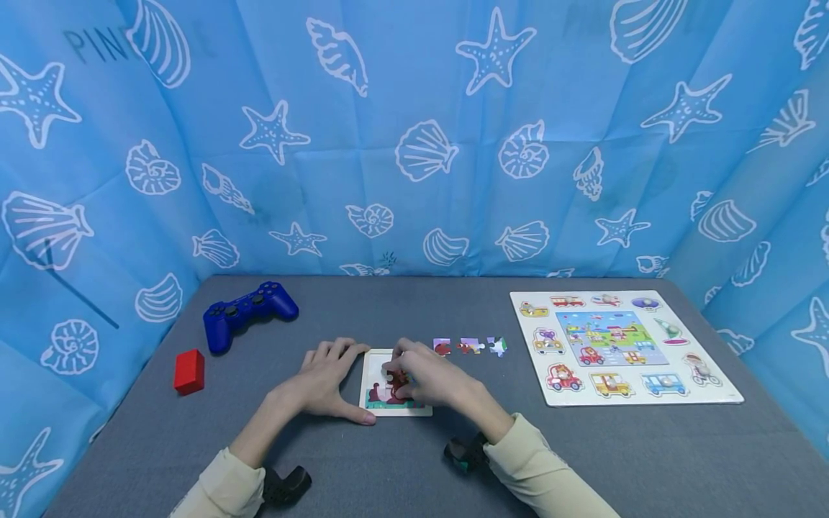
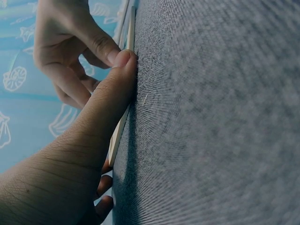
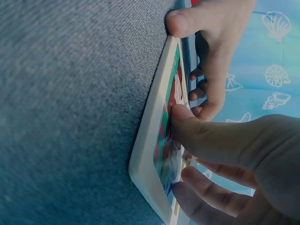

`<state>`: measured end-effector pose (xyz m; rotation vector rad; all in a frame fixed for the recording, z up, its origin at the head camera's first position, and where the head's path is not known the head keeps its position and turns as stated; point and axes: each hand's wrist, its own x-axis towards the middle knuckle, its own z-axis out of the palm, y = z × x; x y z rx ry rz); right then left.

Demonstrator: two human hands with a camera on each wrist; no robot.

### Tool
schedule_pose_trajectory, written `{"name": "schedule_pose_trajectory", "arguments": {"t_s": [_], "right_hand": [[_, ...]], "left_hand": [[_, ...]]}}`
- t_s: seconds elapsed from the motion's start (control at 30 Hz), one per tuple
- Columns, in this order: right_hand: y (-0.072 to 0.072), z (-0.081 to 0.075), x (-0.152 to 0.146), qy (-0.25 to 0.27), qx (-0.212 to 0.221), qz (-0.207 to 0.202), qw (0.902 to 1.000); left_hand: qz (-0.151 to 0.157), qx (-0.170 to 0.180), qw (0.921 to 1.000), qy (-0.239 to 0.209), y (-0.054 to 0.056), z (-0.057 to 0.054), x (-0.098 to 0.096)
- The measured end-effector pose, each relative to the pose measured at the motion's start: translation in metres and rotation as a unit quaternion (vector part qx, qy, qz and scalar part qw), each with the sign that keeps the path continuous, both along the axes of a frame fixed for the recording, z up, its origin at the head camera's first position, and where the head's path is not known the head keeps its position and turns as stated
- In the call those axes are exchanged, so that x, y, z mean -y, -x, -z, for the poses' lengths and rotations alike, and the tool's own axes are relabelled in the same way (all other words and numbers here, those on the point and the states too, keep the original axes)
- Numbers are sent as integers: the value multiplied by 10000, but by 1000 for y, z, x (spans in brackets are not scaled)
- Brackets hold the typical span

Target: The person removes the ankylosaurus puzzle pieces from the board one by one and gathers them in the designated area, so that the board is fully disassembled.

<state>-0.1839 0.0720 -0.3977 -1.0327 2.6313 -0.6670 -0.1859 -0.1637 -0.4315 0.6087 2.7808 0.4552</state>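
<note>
A small jigsaw puzzle in a pale wooden frame (image 1: 403, 413) lies flat before me, with dark red and green pieces in its lower part. My left hand (image 1: 320, 381) rests at its left side, fingers spread, with the thumb at the near left corner. Over the frame's middle, my right hand (image 1: 435, 378) pinches a dark reddish-brown puzzle piece (image 1: 396, 383) between thumb and fingers. In the right wrist view the thumb (image 3: 190, 131) is right down at the picture surface, and the fingers hide part of the frame.
Three loose puzzle pieces (image 1: 470, 346) lie beyond the right hand. A large white vehicle puzzle board (image 1: 712, 392) lies at the right. On the left are a blue game controller (image 1: 249, 313) and a red block (image 1: 189, 372). A blue shell-print curtain (image 1: 427, 201) hangs behind the grey table.
</note>
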Motion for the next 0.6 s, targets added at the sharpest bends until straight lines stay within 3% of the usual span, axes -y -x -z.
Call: {"name": "schedule_pose_trajectory", "arguments": {"t_s": [0.6], "right_hand": [[-1,1,-2,205,31,126,9997]], "left_hand": [[-15,7,10000,-8,0,0,0]]}}
